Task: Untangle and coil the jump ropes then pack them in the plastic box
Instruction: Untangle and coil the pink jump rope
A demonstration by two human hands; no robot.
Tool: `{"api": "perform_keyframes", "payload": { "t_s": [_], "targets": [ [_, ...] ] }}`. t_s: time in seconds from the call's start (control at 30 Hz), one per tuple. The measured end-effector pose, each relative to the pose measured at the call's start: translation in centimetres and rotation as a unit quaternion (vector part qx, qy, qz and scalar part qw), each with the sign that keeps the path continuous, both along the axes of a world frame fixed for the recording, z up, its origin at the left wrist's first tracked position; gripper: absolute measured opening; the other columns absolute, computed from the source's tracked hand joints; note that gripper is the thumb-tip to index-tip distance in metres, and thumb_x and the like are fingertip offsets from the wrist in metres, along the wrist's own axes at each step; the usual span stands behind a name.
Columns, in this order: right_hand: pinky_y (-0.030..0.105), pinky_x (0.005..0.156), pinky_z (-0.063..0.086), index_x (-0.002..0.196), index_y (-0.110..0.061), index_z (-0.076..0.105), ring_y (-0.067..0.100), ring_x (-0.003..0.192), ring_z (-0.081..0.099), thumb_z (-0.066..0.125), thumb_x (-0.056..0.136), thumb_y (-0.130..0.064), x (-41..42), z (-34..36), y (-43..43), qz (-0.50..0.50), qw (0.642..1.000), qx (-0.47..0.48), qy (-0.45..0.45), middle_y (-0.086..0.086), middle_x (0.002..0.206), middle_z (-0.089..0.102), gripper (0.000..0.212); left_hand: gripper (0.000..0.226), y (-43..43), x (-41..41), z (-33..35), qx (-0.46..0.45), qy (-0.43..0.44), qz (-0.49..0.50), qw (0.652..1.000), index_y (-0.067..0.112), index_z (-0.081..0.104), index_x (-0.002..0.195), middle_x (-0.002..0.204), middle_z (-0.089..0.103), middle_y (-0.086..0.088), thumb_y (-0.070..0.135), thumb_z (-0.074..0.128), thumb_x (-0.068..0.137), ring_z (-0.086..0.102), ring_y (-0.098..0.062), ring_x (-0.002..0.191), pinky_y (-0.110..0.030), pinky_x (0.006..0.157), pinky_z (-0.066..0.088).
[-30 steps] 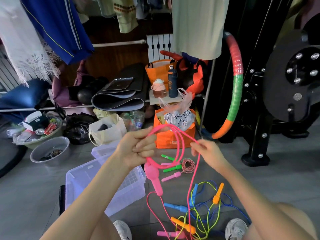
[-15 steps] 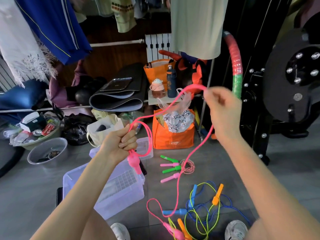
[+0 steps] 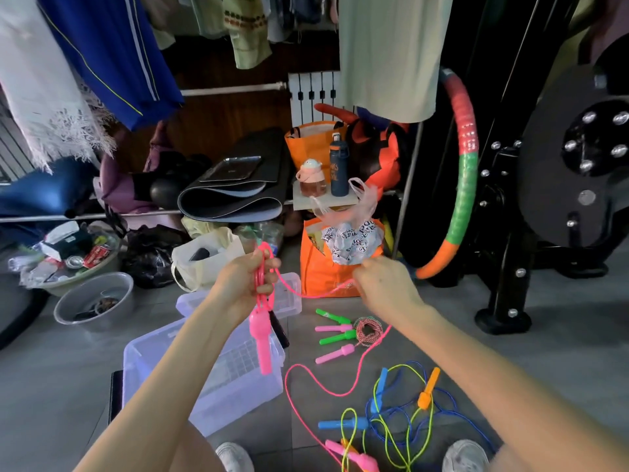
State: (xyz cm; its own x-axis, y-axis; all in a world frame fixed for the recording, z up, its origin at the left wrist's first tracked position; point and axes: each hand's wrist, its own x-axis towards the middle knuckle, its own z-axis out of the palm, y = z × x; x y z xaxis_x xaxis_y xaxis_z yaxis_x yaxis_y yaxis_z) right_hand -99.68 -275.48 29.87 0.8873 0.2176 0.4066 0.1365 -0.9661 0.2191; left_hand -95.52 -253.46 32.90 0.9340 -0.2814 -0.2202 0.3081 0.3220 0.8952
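Pink jump rope point(image 3: 262, 253): coils were clamped in my left grip point(image 3: 243, 281), handle point(image 3: 261, 345) hanging just below; right grip point(image 3: 388, 287) pinched it further along, slack trailing to floor point(image 3: 459, 362) beneath. Plastic box point(image 3: 221, 400) sat under left grip.

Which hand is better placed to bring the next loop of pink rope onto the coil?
The right hand. It holds the pink rope's free length, which trails to the floor. The left hand is busy gripping the coiled loops, with a handle hanging below.
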Motion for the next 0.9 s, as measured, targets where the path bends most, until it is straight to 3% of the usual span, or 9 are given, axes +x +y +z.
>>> {"api": "perform_keyframes", "payload": {
  "t_s": [0.1, 0.27, 0.4, 0.5, 0.57, 0.7, 0.8, 0.9],
  "targets": [
    [0.020, 0.037, 0.034, 0.049, -0.021, 0.063, 0.017, 0.046, 0.053, 0.086, 0.031, -0.016, -1.8, -1.1, 0.4, 0.109, 0.993, -0.024, 0.042, -0.004, 0.051, 0.052, 0.029, 0.028, 0.0, -0.3, -0.3, 0.078, -0.043, -0.008, 0.996, 0.009, 0.045, 0.082, 0.060, 0.067, -0.002, 0.012, 0.026, 0.102, 0.064, -0.016, 0.050, -0.017, 0.040, 0.041],
    [0.021, 0.038, 0.036, 0.063, -0.025, 0.067, 0.017, 0.052, 0.054, 0.087, 0.037, -0.017, -3.4, -0.9, 2.0, 0.208, 0.977, -0.011, 0.045, -0.004, 0.059, 0.052, 0.034, 0.026, -0.4, -0.6, -1.0, 0.097, -0.058, -0.051, 0.992, 0.004, 0.043, 0.087, 0.068, 0.071, -0.011, 0.015, 0.026, 0.103, 0.070, -0.029, 0.062, -0.036, 0.058, 0.058],
    [0.021, 0.036, 0.038, 0.073, -0.025, 0.067, 0.018, 0.053, 0.053, 0.084, 0.048, -0.010, -3.6, 0.0, 3.0, 0.261, 0.963, 0.057, 0.025, -0.004, 0.061, 0.050, 0.034, 0.022, -0.8, -1.0, -1.3, 0.103, -0.079, -0.073, 0.989, 0.002, 0.044, 0.097, 0.066, 0.069, -0.012, 0.016, 0.028, 0.103, 0.070, -0.032, 0.063, -0.040, 0.061, 0.059],
    [0.019, 0.036, 0.038, 0.074, -0.023, 0.069, 0.017, 0.054, 0.054, 0.059, 0.076, -0.021, -3.8, 1.4, 3.5, 0.289, 0.950, 0.114, 0.015, -0.004, 0.061, 0.051, 0.010, 0.024, -1.2, -1.4, -1.4, 0.142, -0.124, -0.049, 0.981, 0.000, 0.045, 0.104, 0.053, 0.061, -0.002, 0.017, 0.028, 0.103, 0.065, -0.023, 0.049, -0.034, 0.056, 0.058],
    [0.017, 0.042, 0.036, 0.075, -0.024, 0.071, 0.010, 0.060, 0.050, 0.043, 0.080, -0.030, -4.0, 2.2, 3.8, 0.291, 0.945, 0.145, 0.026, -0.006, 0.062, 0.053, 0.029, 0.023, -1.7, -1.9, -1.3, 0.145, -0.145, -0.041, 0.978, 0.001, 0.045, 0.101, 0.050, 0.057, 0.002, 0.016, 0.028, 0.103, 0.059, -0.016, 0.043, -0.029, 0.048, 0.054],
    [0.022, 0.061, 0.033, 0.090, -0.022, 0.071, 0.004, 0.070, 0.044, 0.044, 0.088, -0.042, -4.2, 4.2, 3.6, 0.262, 0.916, 0.273, 0.132, -0.013, 0.071, 0.047, 0.034, 0.025, -2.4, -2.8, -1.0, 0.175, -0.166, -0.083, 0.967, 0.005, 0.045, 0.087, 0.052, 0.059, 0.000, 0.014, 0.028, 0.103, 0.053, -0.011, 0.042, -0.023, 0.045, 0.044],
    [0.022, 0.071, 0.039, 0.093, -0.020, 0.072, -0.001, 0.077, 0.049, 0.053, 0.090, -0.031, -3.8, 5.3, 3.2, 0.260, 0.900, 0.316, 0.153, -0.019, 0.076, 0.050, 0.022, 0.026, -2.6, -3.3, -1.1, 0.173, -0.167, -0.144, 0.960, -0.003, 0.051, 0.088, 0.060, 0.063, -0.010, 0.010, 0.033, 0.101, 0.062, -0.022, 0.048, -0.029, 0.049, 0.051],
    [0.011, 0.071, 0.037, 0.097, -0.017, 0.073, -0.006, 0.075, 0.051, 0.062, 0.087, -0.022, -3.2, 6.1, 2.5, 0.252, 0.888, 0.353, 0.153, -0.018, 0.076, 0.054, 0.015, 0.021, -2.8, -4.1, -0.9, 0.185, -0.170, -0.197, 0.948, 0.001, 0.047, 0.083, 0.048, 0.058, -0.010, 0.001, 0.031, 0.097, 0.053, -0.022, 0.037, -0.025, 0.043, 0.045]
  ]
}}
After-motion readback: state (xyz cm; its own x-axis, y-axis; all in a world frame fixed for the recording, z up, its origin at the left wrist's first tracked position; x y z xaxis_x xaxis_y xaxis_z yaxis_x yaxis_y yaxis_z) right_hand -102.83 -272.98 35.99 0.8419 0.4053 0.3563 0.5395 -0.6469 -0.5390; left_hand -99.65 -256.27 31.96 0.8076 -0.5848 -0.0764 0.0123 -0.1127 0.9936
